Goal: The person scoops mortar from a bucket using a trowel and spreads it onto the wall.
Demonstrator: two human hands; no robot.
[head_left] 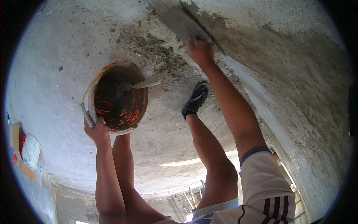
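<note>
Striped sleeve foremost, the right hand grips a trowel by the wall; the left hand clutches a bucket, and tipping it could spill the tool inside (jutting out).

Legible text: none can be read | carton, left rim: any print too small to be made out | pale packet: likewise unreadable | floor scrap: no characters resolved
</note>
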